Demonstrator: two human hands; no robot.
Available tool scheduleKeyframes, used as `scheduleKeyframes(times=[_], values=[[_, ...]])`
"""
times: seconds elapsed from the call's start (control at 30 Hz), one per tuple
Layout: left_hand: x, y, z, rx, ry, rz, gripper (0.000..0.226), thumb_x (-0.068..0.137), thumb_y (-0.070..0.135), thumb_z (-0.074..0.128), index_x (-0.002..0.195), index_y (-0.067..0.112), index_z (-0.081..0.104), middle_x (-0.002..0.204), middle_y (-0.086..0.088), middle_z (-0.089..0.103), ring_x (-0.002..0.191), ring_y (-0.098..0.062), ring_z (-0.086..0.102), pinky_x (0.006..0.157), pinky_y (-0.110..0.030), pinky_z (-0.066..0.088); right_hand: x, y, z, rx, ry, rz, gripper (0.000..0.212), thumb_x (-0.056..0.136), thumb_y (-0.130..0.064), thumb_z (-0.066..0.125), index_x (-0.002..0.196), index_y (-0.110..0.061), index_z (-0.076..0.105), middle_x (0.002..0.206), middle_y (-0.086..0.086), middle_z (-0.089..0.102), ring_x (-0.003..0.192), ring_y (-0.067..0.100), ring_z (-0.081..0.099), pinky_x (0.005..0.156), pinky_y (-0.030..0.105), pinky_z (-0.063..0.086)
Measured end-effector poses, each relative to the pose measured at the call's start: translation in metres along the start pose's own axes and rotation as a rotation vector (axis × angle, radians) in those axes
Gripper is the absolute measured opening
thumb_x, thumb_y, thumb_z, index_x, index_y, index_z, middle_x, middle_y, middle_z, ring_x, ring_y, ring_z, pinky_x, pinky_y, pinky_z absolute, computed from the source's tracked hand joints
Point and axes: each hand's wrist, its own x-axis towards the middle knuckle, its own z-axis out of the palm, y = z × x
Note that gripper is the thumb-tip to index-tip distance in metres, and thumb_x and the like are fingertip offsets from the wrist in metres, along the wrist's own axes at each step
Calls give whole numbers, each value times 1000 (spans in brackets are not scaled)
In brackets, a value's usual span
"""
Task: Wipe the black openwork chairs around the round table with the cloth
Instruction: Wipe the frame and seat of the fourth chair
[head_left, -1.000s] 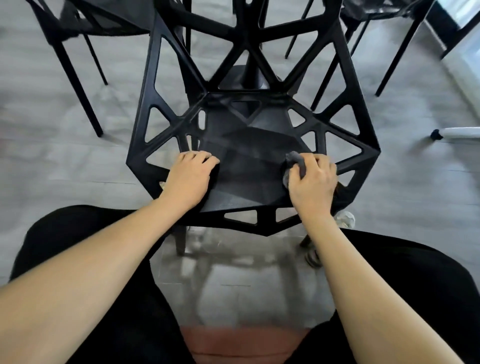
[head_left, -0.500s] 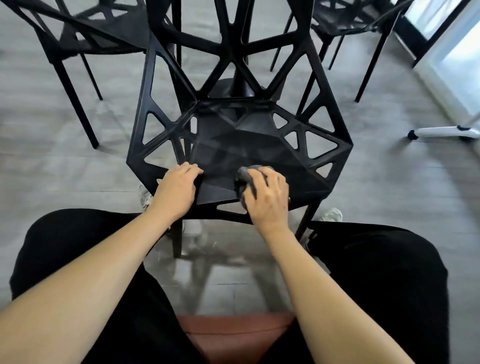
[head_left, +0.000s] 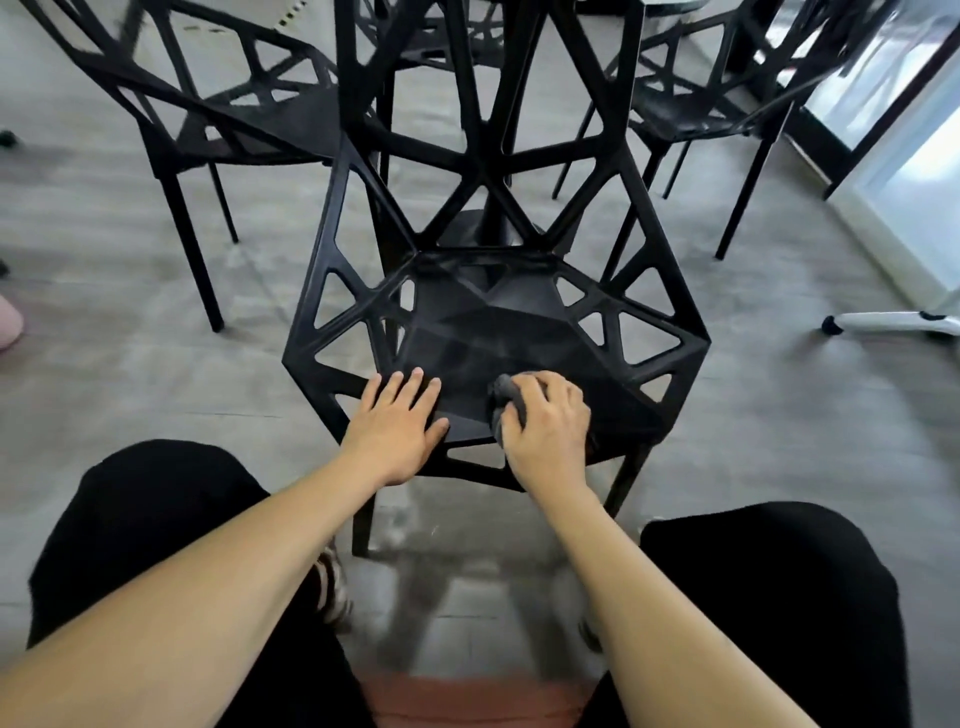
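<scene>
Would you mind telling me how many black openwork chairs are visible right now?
3, possibly more. One chair directly ahead, the left hand flat on its seat, the right hand gripping the cloth. Another chair upper left, another upper right. Others may hide behind the backrest.

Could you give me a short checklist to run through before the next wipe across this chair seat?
1. Right hand grips the cloth: ok.
2. Cloth touching the seat: ok.
3. Left hand flat on the seat's front, steadying the chair: ok.
4. Seat ahead free of objects: ok.
5. Seat already clean: cannot tell.
</scene>
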Motion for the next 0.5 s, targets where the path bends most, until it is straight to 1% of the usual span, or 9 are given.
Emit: scheduleKeyframes(times=[0.13,0.23,0.33,0.43,0.5], values=[[0,2,-1,-23,26,-8,63,106,52,15,161,24,6,169,-3,3,155,-25,3,125,-45,-2,16,-8,7,-29,-94,-4,29,90,-27,60,117,-21,66,121,6,59,113,32,52,90,46,45],[1,2,-2,-49,41,-8,62,105,53,19,161,25,11,168,-3,9,155,-25,7,125,-45,1,36,2,6,-76,-179,-22,29,93,-29,57,121,-21,63,123,5,57,115,32,50,89,44,43],[3,4,-5,-62,101,-36,59,104,52,26,157,26,25,165,-3,24,151,-25,21,123,-44,10,62,8,9,-129,-240,16,30,97,-31,53,125,-21,58,126,6,55,117,32,47,90,44,43],[6,7,-9,-48,179,-33,49,102,48,32,143,25,43,152,-3,43,139,-25,38,117,-43,22,84,15,17,-146,-259,35,30,97,-31,53,125,-20,58,126,8,54,117,33,47,90,45,44],[13,6,-11,-58,203,-6,44,100,46,36,136,23,49,145,-3,48,135,-26,42,116,-43,26,98,18,25,-156,-270,37,30,97,-31,54,126,-21,58,126,6,53,118,32,47,91,45,44]])
